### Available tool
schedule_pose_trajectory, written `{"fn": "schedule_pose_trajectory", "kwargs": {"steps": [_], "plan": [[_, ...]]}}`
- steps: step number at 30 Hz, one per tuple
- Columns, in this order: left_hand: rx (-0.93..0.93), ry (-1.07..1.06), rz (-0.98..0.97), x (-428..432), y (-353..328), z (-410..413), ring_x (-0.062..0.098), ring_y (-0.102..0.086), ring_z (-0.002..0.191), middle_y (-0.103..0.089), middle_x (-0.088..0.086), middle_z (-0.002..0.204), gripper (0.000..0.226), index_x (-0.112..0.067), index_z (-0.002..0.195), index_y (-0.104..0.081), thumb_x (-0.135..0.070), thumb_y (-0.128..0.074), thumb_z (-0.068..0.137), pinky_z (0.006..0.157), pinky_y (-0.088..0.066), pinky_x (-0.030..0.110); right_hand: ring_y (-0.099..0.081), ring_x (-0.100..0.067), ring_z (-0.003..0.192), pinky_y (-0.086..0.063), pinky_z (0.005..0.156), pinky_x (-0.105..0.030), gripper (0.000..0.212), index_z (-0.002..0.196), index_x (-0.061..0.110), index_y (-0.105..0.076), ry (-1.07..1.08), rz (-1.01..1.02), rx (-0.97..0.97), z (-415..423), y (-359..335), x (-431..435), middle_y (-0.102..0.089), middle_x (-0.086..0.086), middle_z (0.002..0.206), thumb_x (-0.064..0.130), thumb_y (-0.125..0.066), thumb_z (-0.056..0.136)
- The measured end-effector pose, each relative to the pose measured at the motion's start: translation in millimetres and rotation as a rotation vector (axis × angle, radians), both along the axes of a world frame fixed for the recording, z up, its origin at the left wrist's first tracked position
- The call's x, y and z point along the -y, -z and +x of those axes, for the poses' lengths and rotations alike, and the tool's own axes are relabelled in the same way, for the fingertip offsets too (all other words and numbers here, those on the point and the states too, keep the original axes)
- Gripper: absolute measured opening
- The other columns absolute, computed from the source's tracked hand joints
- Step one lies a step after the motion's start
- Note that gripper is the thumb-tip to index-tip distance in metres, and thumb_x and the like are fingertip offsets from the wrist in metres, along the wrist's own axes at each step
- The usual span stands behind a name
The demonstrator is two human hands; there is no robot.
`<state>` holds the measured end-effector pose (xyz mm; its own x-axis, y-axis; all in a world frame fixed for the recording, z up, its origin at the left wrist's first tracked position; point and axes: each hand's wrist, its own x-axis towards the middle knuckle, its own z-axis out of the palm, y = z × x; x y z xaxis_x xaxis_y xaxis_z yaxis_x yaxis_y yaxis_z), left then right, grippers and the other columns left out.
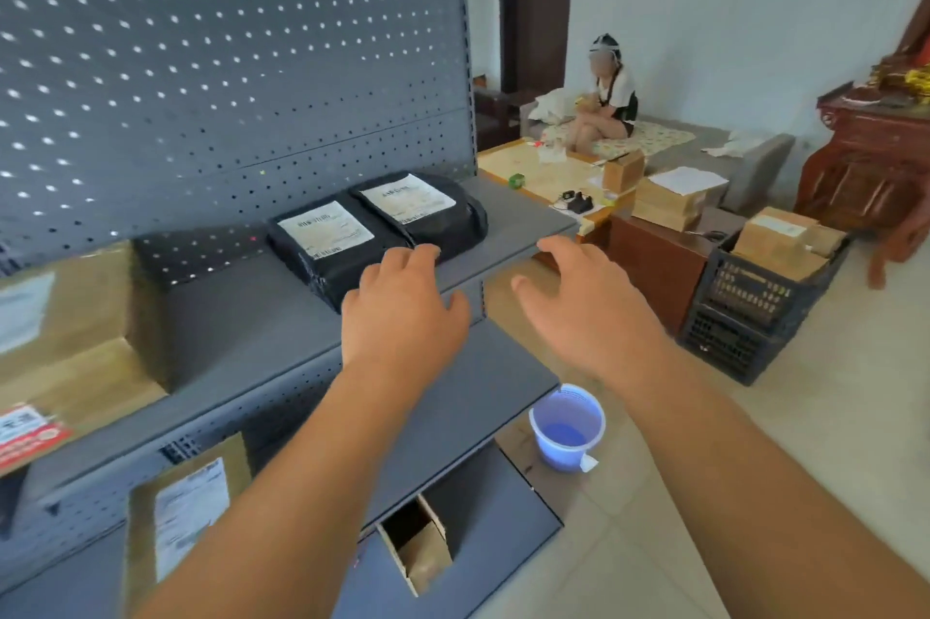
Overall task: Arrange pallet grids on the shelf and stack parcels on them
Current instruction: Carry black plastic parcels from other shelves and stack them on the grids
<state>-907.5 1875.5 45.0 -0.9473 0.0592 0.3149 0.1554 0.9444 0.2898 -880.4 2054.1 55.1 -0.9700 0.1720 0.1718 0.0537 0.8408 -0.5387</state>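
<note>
Two black bagged parcels with white labels lie side by side on the grey metal shelf (241, 326): the left black parcel (332, 246) and the right black parcel (428, 211). My left hand (402, 311) hovers just in front of them, fingers relaxed, fingertips near the left parcel's front edge. My right hand (589, 306) is spread in the air beyond the shelf's right end, holding nothing. A brown cardboard box (75, 341) stands on the same shelf at the far left. No pallet grid is visible.
A labelled carton (186, 513) sits on the lower shelf and a small open box (417, 548) below. A blue plastic bucket (566, 427) stands on the floor. A black crate (755, 311) holds cartons at right. A person sits on a bed behind a low table (543, 175).
</note>
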Motion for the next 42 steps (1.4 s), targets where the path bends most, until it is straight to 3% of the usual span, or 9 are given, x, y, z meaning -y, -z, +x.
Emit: {"fn": "schedule_pose_trajectory", "kwargs": {"steps": [11, 22, 30, 35, 42], "plan": [[-0.044, -0.267, 0.004, 67.0, -4.4, -79.7, 0.029, -0.046, 0.127, -0.050, -0.001, 0.143, 0.056, -0.025, 0.144, -0.046, -0.049, -0.051, 0.094, 0.101, -0.038, 0.045, -0.046, -0.031, 0.127, -0.044, 0.100, -0.048, 0.056, 0.146, 0.027, -0.040, -0.197, 0.085, -0.057, -120.5, -18.3, 72.6, -0.048, -0.004, 0.142, 0.053, -0.047, 0.097], [0.064, -0.421, -0.016, 72.3, -1.6, -126.3, 0.028, -0.044, 0.129, -0.046, -0.001, 0.144, 0.054, -0.026, 0.144, -0.045, -0.050, -0.048, 0.095, 0.101, -0.039, 0.049, -0.052, -0.035, 0.118, -0.044, 0.098, -0.050, 0.052, 0.135, 0.023, -0.050, -0.321, 0.215, -0.100, -213.4, -13.3, 101.7, -0.055, -0.008, 0.130, 0.051, -0.053, 0.092], [0.159, -0.552, -0.029, 51.7, -6.4, -156.0, 0.030, -0.042, 0.130, -0.044, 0.002, 0.145, 0.056, -0.025, 0.144, -0.044, -0.052, -0.046, 0.096, 0.099, -0.040, 0.049, -0.037, -0.038, 0.135, -0.031, 0.110, -0.058, 0.061, 0.143, 0.027, -0.042, -0.444, 0.305, 0.051, -262.7, -1.1, 94.2, -0.039, -0.008, 0.150, 0.060, -0.048, 0.092], [0.223, -0.610, -0.070, 40.3, -6.0, -169.1, 0.033, -0.043, 0.124, -0.046, 0.004, 0.141, 0.054, -0.022, 0.139, -0.048, -0.054, -0.041, 0.096, 0.090, -0.039, 0.047, -0.035, -0.037, 0.135, -0.033, 0.109, -0.057, 0.061, 0.142, 0.028, -0.044, -0.495, 0.269, 0.104, -272.9, 6.2, 83.5, -0.040, -0.007, 0.147, 0.059, -0.048, 0.089], [0.326, -0.635, -0.039, 32.0, -4.4, -179.0, 0.035, -0.041, 0.127, -0.042, 0.004, 0.144, 0.076, -0.024, 0.142, -0.044, -0.076, -0.041, 0.087, 0.081, -0.037, 0.046, -0.029, -0.043, 0.138, -0.032, 0.108, -0.054, 0.071, 0.145, 0.032, -0.042, -0.488, 0.280, 0.134, -280.5, 10.1, 70.9, -0.026, -0.007, 0.159, 0.068, -0.049, 0.085]]}}
